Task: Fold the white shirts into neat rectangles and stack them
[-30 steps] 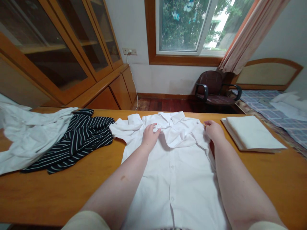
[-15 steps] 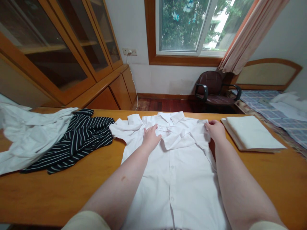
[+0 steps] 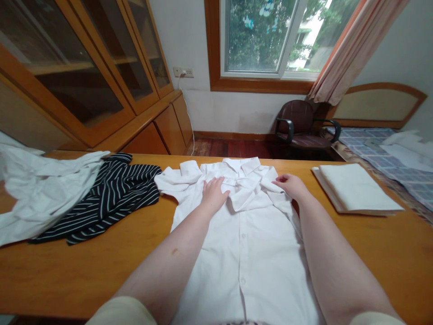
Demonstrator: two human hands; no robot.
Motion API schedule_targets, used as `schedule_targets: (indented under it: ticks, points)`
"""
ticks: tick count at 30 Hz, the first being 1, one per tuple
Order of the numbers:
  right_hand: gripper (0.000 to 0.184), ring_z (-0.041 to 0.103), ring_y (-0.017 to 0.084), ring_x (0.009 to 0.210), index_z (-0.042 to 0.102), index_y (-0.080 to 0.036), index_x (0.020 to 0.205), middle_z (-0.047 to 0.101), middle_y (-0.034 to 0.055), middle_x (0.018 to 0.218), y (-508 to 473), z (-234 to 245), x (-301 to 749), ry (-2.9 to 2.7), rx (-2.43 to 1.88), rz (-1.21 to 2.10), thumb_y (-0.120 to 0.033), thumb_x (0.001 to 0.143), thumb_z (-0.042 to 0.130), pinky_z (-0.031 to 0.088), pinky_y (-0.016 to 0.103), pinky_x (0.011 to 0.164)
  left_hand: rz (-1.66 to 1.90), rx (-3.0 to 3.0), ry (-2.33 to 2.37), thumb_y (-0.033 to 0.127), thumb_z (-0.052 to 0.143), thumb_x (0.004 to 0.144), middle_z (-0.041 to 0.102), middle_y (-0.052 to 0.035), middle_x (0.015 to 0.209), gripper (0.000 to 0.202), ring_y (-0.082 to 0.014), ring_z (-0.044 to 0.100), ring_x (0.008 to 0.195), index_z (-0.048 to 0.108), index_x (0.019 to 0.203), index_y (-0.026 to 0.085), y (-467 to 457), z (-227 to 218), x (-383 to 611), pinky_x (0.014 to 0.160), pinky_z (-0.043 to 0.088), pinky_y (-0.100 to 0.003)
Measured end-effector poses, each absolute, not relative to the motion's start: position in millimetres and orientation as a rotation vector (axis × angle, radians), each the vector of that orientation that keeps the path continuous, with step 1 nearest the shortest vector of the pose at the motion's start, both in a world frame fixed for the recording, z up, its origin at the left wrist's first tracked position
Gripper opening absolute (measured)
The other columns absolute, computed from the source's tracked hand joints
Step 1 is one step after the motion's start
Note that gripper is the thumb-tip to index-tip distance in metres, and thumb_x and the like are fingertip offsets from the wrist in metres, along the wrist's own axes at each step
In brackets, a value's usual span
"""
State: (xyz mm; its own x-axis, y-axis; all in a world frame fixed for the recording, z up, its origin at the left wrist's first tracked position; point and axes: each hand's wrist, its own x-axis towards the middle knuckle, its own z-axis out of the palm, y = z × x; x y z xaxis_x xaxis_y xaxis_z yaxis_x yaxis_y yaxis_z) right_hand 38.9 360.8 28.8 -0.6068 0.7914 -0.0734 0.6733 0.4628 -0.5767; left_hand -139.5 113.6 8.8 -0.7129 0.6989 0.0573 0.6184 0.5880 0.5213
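Note:
A white buttoned shirt (image 3: 246, 243) lies front up on the wooden table (image 3: 101, 271), collar toward the window. My left hand (image 3: 214, 193) rests flat on its left chest just below the collar, fingers spread. My right hand (image 3: 291, 186) sits on the right shoulder, fingers curled on a fold of the sleeve cloth drawn in toward the collar. The left sleeve (image 3: 176, 177) lies spread out to the left.
A black striped garment (image 3: 111, 198) and a crumpled white garment (image 3: 40, 189) lie at the left. A folded white stack (image 3: 353, 187) sits at the right. Beyond the table are a dark armchair (image 3: 301, 124), wooden cabinets, a window and a bed.
My right hand has moved left from the shirt's right edge, bringing the sleeve cloth in toward the collar. My left hand went from pinching the collar area to lying flat.

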Motion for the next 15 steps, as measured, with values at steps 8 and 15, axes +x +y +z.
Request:
schedule_targets:
  ticks: [8, 15]
  points:
    - [0.026, 0.063, 0.022, 0.073, 0.068, -0.017, 0.083, 0.069, 0.0097, 0.081, 360.2, 27.8, 34.2, -2.532, -1.441, 0.604, -0.037, 0.066, 0.069, 0.042, 0.028, 0.062, 0.812, 1.125, 2.679, 0.032, 0.059, 0.079, 0.051, -0.0126, 0.136, 0.05, -0.0288, 0.039, 0.131, 0.053, 0.127, 0.021, 114.2, 6.6, -140.0, 0.113, 0.012, -0.05]
    - [0.022, 0.058, 0.018, 0.064, 0.065, -0.017, 0.073, 0.066, 0.0062, 0.067, 373.9, 24.7, 42.1, -2.267, -1.442, 0.825, -0.035, 0.074, 0.054, 0.04, 0.026, 0.058, 0.806, 1.118, 2.725, 0.03, 0.058, 0.079, 0.051, -0.0132, 0.136, 0.052, -0.0283, 0.042, 0.127, 0.051, 0.129, 0.019, 114.9, 3.8, -142.8, 0.112, 0.016, -0.047]
